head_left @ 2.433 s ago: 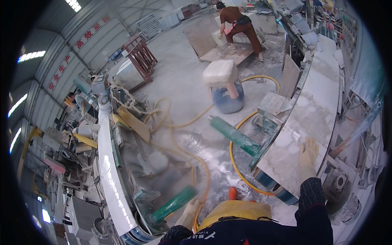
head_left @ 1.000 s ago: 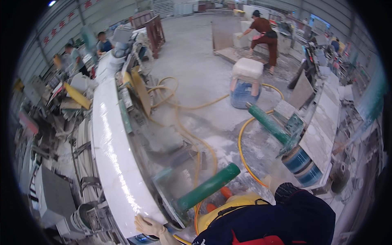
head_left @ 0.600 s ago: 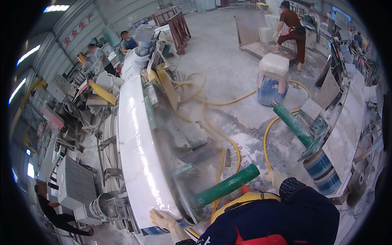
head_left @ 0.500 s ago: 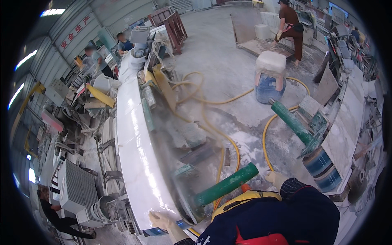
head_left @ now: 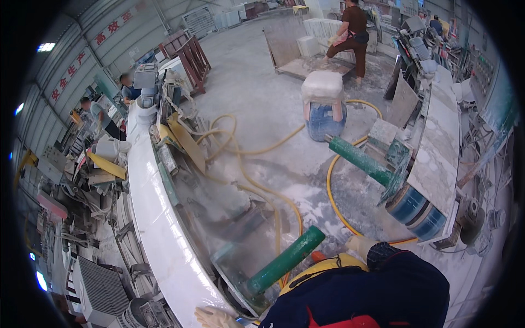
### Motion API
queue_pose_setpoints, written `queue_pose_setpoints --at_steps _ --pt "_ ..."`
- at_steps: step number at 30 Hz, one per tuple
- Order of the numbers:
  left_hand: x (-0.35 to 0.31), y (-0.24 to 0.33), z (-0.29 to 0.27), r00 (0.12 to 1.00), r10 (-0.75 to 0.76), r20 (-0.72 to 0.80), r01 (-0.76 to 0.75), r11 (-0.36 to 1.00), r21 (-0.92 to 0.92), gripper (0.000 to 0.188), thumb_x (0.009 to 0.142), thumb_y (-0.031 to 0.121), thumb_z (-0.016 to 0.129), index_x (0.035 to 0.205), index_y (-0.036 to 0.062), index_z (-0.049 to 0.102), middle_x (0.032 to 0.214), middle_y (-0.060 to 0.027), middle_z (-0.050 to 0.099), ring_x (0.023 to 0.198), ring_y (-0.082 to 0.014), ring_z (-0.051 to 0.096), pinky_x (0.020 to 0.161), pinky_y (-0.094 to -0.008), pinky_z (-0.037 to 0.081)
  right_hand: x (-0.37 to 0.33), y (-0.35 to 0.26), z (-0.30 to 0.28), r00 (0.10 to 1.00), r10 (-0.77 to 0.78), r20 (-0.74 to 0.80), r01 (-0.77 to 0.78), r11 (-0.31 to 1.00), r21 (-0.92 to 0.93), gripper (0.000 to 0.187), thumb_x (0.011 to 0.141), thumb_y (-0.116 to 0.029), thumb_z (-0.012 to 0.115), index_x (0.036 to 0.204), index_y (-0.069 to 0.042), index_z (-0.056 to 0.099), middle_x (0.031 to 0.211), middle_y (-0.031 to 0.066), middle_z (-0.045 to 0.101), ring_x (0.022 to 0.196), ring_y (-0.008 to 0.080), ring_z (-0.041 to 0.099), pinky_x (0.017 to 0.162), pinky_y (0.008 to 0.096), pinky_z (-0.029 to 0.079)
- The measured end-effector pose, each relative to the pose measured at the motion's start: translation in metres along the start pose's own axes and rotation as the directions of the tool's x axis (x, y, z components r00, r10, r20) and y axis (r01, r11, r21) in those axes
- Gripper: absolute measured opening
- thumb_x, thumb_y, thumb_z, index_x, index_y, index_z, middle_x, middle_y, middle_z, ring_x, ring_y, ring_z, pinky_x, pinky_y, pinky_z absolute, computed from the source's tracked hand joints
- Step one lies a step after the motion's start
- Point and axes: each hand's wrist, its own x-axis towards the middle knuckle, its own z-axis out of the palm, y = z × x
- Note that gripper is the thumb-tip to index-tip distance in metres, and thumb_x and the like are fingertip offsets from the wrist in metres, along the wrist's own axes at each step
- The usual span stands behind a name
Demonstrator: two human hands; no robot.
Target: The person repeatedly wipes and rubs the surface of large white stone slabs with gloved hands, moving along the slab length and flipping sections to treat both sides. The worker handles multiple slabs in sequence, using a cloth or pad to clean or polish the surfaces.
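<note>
My left hand (head_left: pixel 216 318), in a pale glove, lies at the near end of a long, glossy white surface (head_left: pixel 158 218) with its fingers stretched out. Just right of it, a green cylinder (head_left: pixel 285 261) slants up from a metal mount. My right hand (head_left: pixel 359 246), gloved too, is out in front of my dark sleeve, beside a yellow hose (head_left: pixel 333 205). Its fingers are too indistinct to tell whether it touches or grips the hose. A yellow cloth or apron (head_left: pixel 328 268) shows at my front, with an orange piece (head_left: pixel 318 256) by it.
To the right, another bench (head_left: pixel 437 164) carries a green cylinder (head_left: pixel 361 161) and blue drums (head_left: pixel 415 213). A wrapped blue barrel (head_left: pixel 325 117) stands on the dusty floor among looping hoses. One person (head_left: pixel 354 41) works at the back; two others are at the far left.
The whole view has shifted, so the benches, barrel and far person now sit further left. My left hand still lies at the white surface's near end; my right hand stays near the hose.
</note>
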Motion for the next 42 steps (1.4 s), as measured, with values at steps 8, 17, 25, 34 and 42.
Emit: queue_pose_setpoints --at_steps 8,17,25,34,42 --pt "-0.003 -0.007 0.002 1.0 -0.013 -0.005 0.013 1.0 -0.02 0.048 0.1 0.032 0.046 0.137 0.0052 0.06 0.145 -0.0193 0.055 0.131 -0.0372 0.05 0.109 -0.0501 0.034 0.031 0.011 0.022 0.996 -0.082 0.024 0.084 0.986 -0.145 0.045 0.092 -0.046 0.057 0.118 -0.013 0.074 0.122 0.018 0.07 0.115 0.0369 0.065 0.099 0.0469 0.049" --pt "-0.007 -0.01 0.0 0.999 -0.021 0.025 0.021 1.0 -0.005 0.05 0.1 0.035 0.045 0.14 0.0065 0.057 0.146 -0.0188 0.055 0.135 -0.0368 0.047 0.111 -0.051 0.032 -0.025 -0.054 -0.028 0.996 0.078 0.051 -0.082 0.993 0.084 0.044 0.091 -0.048 0.058 0.115 -0.016 0.076 0.12 0.0148 0.071 0.114 0.0363 0.066 0.1 0.0474 0.049" --pt "-0.014 -0.012 -0.005 1.0 -0.011 -0.003 0.011 0.999 -0.037 0.05 0.1 0.033 0.046 0.14 0.0056 0.057 0.146 -0.0193 0.054 0.136 -0.037 0.046 0.114 -0.0515 0.029 0.002 -0.024 0.001 0.995 -0.093 0.033 0.096 0.991 -0.091 0.041 0.092 -0.044 0.056 0.116 -0.017 0.075 0.123 0.0138 0.071 0.116 0.0354 0.066 0.1 0.0469 0.049" --pt "-0.021 -0.011 -0.011 0.999 -0.041 -0.002 0.04 0.995 -0.096 0.051 0.099 0.031 0.046 0.139 0.0013 0.057 0.146 -0.0224 0.053 0.137 -0.0387 0.044 0.116 -0.0503 0.028 0.009 -0.03 -0.004 0.996 0.052 0.066 -0.051 0.998 -0.023 0.042 0.088 -0.041 0.056 0.12 -0.019 0.074 0.123 0.0124 0.071 0.116 0.0315 0.066 0.101 0.0418 0.049" --pt "-0.027 -0.011 -0.018 0.999 -0.033 0.019 0.035 0.992 -0.119 0.047 0.101 0.028 0.049 0.138 0.0002 0.056 0.145 -0.0234 0.053 0.137 -0.0391 0.044 0.114 -0.0496 0.029 -0.009 -0.039 -0.024 0.988 -0.131 0.087 0.142 0.981 -0.135 0.041 0.091 -0.041 0.054 0.122 -0.021 0.073 0.128 0.0109 0.069 0.12 0.0312 0.064 0.104 0.0414 0.048"
